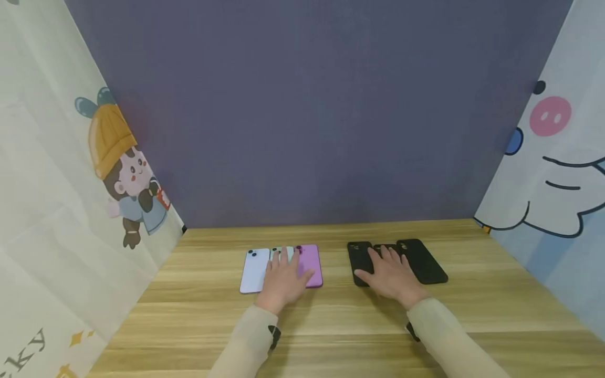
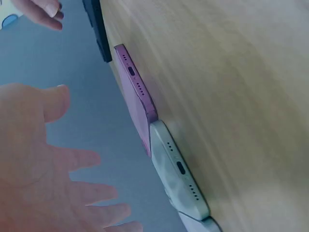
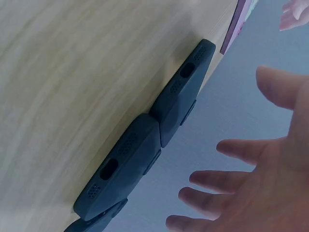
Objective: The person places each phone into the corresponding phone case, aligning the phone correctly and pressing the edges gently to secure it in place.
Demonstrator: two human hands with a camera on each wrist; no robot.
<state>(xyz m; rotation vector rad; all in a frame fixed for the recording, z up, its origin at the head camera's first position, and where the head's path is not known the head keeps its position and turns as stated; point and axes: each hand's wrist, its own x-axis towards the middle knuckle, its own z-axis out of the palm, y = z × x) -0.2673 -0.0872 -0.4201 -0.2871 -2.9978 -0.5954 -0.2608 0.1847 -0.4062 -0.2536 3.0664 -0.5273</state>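
Note:
My left hand (image 1: 282, 278) hovers over a row of three phones lying face down, fingers spread and fairly straight. The row has a pale lavender-white phone (image 1: 253, 273) at left, a mint-green phone (image 2: 178, 169) mostly hidden beneath the hand in the head view, and a purple phone (image 1: 314, 260) at right. My right hand (image 1: 394, 277) hovers, fingers spread, over three black phone cases: a left case (image 1: 358, 260), a middle case (image 3: 128, 154) largely covered in the head view, and a right case (image 1: 423, 265). Both wrist views show a gap between palm and row.
The wooden table (image 1: 203, 315) carries both rows, with a strip of bare wood between them. A dark grey-blue panel (image 1: 302, 115) stands along the back edge. Printed cartoon curtains hang at the left (image 1: 47, 184) and right (image 1: 567, 210).

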